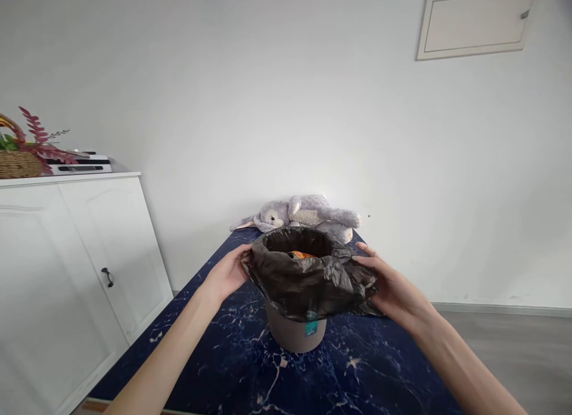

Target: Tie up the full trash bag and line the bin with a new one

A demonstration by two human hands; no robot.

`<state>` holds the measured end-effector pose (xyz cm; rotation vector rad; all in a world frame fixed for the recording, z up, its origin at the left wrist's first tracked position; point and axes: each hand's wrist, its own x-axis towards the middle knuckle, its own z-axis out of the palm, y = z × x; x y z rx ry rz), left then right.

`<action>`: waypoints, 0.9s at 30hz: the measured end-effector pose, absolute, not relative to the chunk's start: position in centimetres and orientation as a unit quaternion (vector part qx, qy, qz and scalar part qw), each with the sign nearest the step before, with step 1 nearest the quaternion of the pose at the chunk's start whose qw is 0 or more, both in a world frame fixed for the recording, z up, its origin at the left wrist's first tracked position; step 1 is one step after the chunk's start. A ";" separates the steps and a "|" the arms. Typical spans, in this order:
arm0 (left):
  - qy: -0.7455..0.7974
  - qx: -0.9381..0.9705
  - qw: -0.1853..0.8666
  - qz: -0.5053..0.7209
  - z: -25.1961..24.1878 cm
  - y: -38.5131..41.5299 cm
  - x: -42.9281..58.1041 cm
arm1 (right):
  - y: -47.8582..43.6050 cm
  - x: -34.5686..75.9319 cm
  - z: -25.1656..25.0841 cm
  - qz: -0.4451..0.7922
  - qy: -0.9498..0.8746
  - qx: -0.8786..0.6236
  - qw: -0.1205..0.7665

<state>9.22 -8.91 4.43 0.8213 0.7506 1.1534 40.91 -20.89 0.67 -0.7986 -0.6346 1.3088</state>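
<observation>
A grey-brown trash can [295,336] with a teal label stands upright on the dark blue marble-patterned table. Over its rim hangs a black garbage bag [304,284], its loose edge folded outward and down. Inside the opening shows part of an orange item [302,255]; its kind I cannot make out. My left hand [230,273] grips the bag's edge at the left of the rim, fingertips partly hidden by the plastic. On the right, my right hand [388,284] holds the bunched plastic between thumb and fingers, with some fingers behind it.
A grey plush rabbit [308,215] lies on its side at the table's [214,355] far end, against the wall. To the left stands a white cabinet [89,266] bearing a wicker basket [20,164] with red leaves. A panel [478,22] sits high on the wall.
</observation>
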 end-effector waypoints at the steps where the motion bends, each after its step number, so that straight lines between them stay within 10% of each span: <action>1: 0.337 0.370 0.690 0.523 5.2 -8.9 9.2 | -21.0 41.1 1.5 0.572 -0.287 -0.365 0.676; 12: 0.237 0.393 0.658 0.597 14.0 -11.0 10.5 | -21.4 43.8 10.1 0.409 -0.412 -0.382 0.719; 27: 0.233 0.537 0.384 0.714 14.2 -19.2 7.6 | -26.8 45.4 9.6 0.314 -0.477 -0.462 0.678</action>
